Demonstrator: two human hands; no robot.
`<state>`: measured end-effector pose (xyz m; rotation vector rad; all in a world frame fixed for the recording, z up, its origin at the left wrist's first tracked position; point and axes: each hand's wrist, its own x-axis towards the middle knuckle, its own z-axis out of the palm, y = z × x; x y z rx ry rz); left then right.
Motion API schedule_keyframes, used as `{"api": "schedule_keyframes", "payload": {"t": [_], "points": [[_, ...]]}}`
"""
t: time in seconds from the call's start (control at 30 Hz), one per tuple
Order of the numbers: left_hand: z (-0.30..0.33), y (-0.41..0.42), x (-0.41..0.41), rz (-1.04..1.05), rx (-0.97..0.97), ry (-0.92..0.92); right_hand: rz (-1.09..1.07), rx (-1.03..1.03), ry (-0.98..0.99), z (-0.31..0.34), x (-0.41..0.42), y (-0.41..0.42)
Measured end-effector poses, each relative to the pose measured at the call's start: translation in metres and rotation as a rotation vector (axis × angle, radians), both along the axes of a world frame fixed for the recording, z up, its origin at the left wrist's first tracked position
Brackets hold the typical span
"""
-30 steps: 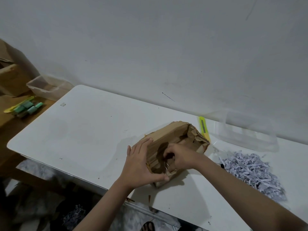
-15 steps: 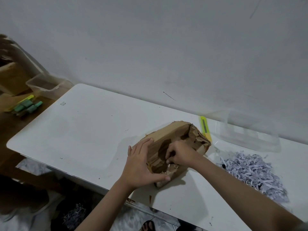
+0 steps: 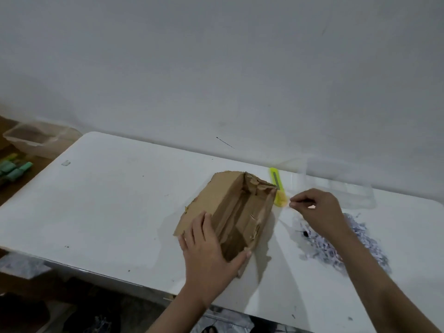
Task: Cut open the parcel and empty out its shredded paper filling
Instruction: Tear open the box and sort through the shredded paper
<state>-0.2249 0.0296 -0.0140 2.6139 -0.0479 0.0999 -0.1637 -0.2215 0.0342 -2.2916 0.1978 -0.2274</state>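
The brown cardboard parcel (image 3: pixel 223 200) lies cut open on the white table (image 3: pixel 108 200), and its inside looks bare. My left hand (image 3: pixel 206 246) grips its near end, thumb across the opening. My right hand (image 3: pixel 319 210) hovers to the right of the box beside the yellow cutter (image 3: pixel 275 179). Its fingertips are pinched on what looks like a small pale paper shred. A pile of grey-white shredded paper (image 3: pixel 360 239) lies on the table under and behind my right wrist.
A clear plastic container (image 3: pixel 336 186) stands at the wall behind my right hand. Another clear tub (image 3: pixel 31 135) and green markers (image 3: pixel 14 169) sit on a brown surface left of the table. The table's front edge runs just below my left wrist.
My right hand has come out of the box and moved right, toward the shredded paper pile. The box's inside now shows. My left hand still holds the near end.
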Motion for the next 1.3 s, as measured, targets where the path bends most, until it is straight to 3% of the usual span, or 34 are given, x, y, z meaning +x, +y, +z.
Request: {"api": "schedule_keyframes", "payload": {"t": [0.13, 0.2, 0.37, 0.53, 0.67, 0.77, 1.07, 1.3], "points": [[0.006, -0.025, -0.011, -0.008, 0.156, 0.081, -0.156, -0.21, 0.008, -0.014, -0.024, -0.032], [0.013, -0.029, -0.01, -0.026, 0.14, 0.076, -0.222, -0.251, 0.016, -0.018, -0.034, -0.039], [0.014, -0.022, 0.007, -0.092, 0.008, -0.058, -0.298, -0.202, -0.137, -0.015, -0.044, -0.027], [0.001, -0.024, 0.016, -0.145, -0.044, -0.009, -0.209, -0.033, -0.249, -0.011, -0.039, 0.008], [-0.001, -0.03, 0.012, -0.138, -0.082, 0.022, 0.06, 0.094, -0.112, -0.015, -0.028, 0.046], [-0.003, -0.027, 0.012, -0.134, -0.062, 0.024, 0.249, -0.15, 0.012, -0.029, -0.017, 0.054], [-0.007, -0.027, 0.017, -0.145, 0.017, -0.071, 0.085, -0.274, 0.173, -0.026, 0.009, 0.051], [-0.013, -0.028, 0.017, -0.148, -0.015, -0.047, 0.199, -0.474, 0.265, -0.043, 0.038, 0.092]]}}
